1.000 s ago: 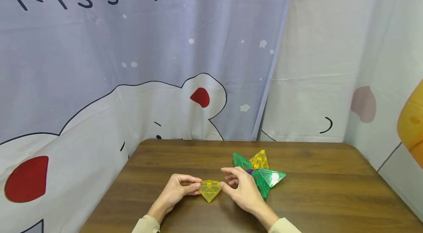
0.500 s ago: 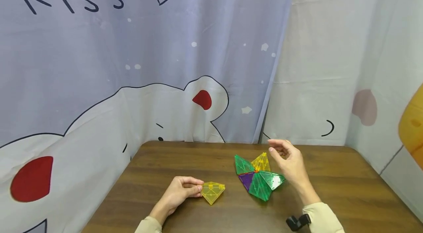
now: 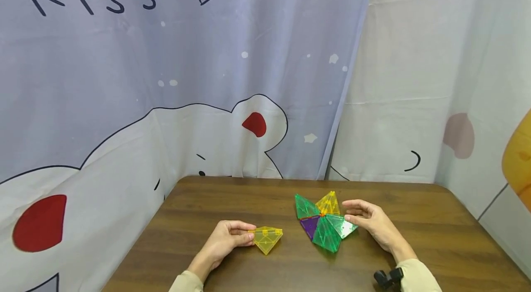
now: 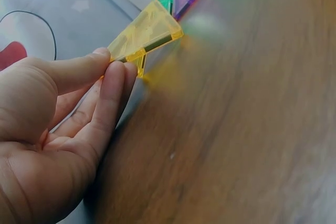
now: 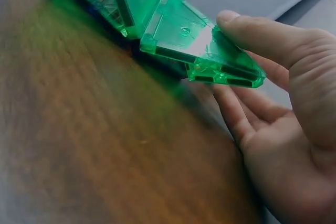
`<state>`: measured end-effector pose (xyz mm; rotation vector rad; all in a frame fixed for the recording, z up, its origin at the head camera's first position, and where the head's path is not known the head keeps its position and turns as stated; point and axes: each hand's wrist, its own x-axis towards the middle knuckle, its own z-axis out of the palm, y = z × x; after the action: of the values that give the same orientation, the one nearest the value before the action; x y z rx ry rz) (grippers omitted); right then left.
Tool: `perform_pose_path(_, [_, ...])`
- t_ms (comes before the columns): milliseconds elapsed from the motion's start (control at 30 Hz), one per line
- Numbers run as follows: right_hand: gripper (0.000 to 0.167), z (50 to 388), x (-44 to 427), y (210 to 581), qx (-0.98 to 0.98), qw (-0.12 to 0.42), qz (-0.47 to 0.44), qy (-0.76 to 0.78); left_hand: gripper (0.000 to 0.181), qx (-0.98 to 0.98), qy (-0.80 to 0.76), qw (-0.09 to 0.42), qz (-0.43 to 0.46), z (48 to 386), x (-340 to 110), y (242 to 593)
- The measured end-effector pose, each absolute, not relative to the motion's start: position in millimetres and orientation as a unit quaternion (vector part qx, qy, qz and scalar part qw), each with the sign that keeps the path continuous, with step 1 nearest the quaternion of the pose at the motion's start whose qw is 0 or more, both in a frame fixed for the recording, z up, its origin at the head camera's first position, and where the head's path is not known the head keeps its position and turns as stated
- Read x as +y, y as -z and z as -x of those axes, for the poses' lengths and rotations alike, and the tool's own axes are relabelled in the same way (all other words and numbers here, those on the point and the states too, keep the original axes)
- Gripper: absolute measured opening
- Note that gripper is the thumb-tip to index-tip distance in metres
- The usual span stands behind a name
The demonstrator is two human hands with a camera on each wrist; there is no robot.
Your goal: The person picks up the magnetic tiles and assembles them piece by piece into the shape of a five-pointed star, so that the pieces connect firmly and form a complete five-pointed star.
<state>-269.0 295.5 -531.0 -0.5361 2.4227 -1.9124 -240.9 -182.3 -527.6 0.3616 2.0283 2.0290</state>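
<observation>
My left hand pinches a yellow see-through triangular magnetic tile piece at its left corner, thumb against fingers. The left wrist view shows this yellow piece made of more than one joined panel. To its right lies a star-like group of magnetic tiles: a purple tile, a yellow point and several green ones. My right hand is at the group's right point, its thumb and fingers apart. In the right wrist view the thumb is by the upper face of that green point, fingers on its far side.
Everything lies on a brown wooden table with rounded back corners. A printed curtain hangs behind and at the sides. A small black device sits at my right sleeve.
My right hand has left the yellow piece, swung right past the tile group and come down at its right green point. My left hand still pinches the yellow piece.
</observation>
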Motion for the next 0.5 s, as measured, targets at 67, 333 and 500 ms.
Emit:
perform_pose_path(67, [0.044,270.4,294.5,533.6,0.770,0.012,0.182,0.611,0.035,0.693,-0.700,0.123,-0.120,240.0,-182.3,527.1])
perform_pose_path(333, [0.029,270.8,290.8,537.4,0.764,0.009,0.199,0.614,0.036,0.661,-0.736,0.109,-0.098,244.9,-155.3,529.2])
perform_pose_path(500, [0.029,271.8,283.8,539.0,0.761,0.017,0.208,0.614,0.036,0.647,-0.749,0.097,-0.105,253.4,-130.4,531.4])
